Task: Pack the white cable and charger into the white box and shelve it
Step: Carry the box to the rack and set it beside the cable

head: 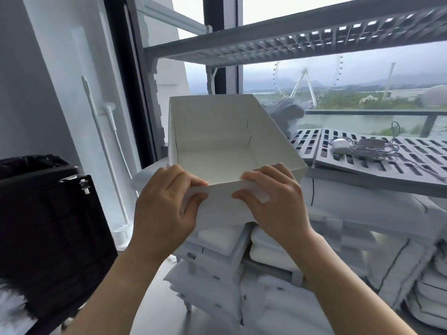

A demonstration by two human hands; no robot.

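A: Both hands are on the open white cardboard box (217, 141), held in the air ahead of the grey slatted shelf (377, 170). The left hand (164, 201) has its fingers (193, 183) clenched on the box's near wall at the left corner; the right hand (273, 197) pinches the same wall near the right corner, thumb outside.

B: And the box is empty?

A: Yes, nothing shows inside. The coiled white cable (377, 148) and the small rounded white charger (341, 145) lie together on the shelf, toward its far edge, well apart from the box. A grey adapter block (370, 142) sits in the tangle.

B: So what could spoil it?

A: The near wall looks bowed under the pinch; thin card may fold or slip if one hand lets go to reach. The box also tilts, so anything dropped in could slide to the low side.

B: And the cable?

A: Its loops look loose. Lifted by one strand, I judge it could drag the charger off the shelf's edge or catch in a slot.
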